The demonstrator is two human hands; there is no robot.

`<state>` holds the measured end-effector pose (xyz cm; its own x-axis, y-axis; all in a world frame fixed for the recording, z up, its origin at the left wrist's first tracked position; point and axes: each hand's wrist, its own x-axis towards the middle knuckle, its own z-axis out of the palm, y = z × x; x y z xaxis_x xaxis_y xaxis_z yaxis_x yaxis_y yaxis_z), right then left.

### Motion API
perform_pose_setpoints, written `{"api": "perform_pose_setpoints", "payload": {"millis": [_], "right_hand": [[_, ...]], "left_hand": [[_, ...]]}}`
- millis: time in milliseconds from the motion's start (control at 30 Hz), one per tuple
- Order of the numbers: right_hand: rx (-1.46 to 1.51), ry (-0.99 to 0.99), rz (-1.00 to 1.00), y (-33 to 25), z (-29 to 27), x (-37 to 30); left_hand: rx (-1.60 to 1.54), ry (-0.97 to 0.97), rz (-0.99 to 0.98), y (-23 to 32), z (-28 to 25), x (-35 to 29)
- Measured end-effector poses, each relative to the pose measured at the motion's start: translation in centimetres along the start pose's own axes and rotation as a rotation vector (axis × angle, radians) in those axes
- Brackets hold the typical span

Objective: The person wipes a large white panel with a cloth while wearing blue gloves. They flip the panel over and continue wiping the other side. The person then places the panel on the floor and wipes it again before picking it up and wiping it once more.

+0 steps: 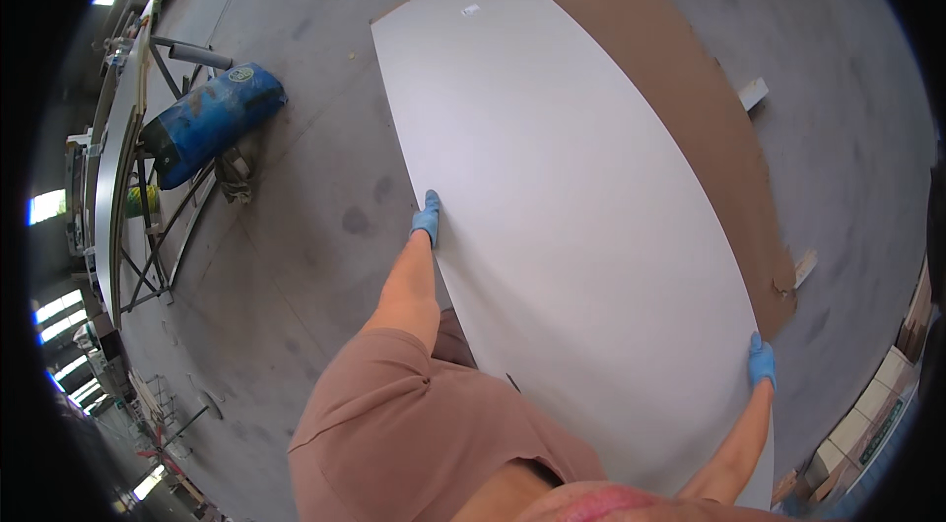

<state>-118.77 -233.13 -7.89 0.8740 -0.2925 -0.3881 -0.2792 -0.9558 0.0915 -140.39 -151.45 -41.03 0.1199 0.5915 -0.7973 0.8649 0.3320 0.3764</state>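
Observation:
A large white panel [572, 177] stretches away in front of me, with a small white label [470, 11] near its far end. My left hand [426, 220], in a light blue glove, grips the panel's left long edge. On the opposite long edge, nearer to me, my right hand [761, 362] has hold of it, gloved the same way. Both hands show partly on the top face; the fingers under the panel are hidden. Beneath and beyond the panel lies a brown cardboard sheet [680, 98], its right border ragged and torn near the close end.
At the left a metal rack [156, 261] holds leaning boards, with a blue plastic sack [219, 123] beside it. White block-like pieces [754, 95] stick out at the cardboard's right side. Stacked boxes [882, 384] stand at the far right. The grey concrete floor [305, 197] has dark stains.

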Motion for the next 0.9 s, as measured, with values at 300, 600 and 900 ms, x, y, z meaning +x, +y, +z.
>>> {"api": "perform_pose_setpoints", "payload": {"millis": [300,600,900], "right_hand": [[0.022,-0.075,0.029,-0.4,-1.3,0.2],[-0.051,-0.079,0.057,-1.0,-5.4,2.5],[-0.067,-0.098,0.012,-0.4,-11.0,12.8]], "left_hand": [[-0.319,-0.185,0.000,-0.6,-1.1,0.1],[-0.601,-0.518,-0.102,-1.0,1.7,-4.4],[-0.738,-0.599,-0.202,0.2,11.4,-21.7]]}}
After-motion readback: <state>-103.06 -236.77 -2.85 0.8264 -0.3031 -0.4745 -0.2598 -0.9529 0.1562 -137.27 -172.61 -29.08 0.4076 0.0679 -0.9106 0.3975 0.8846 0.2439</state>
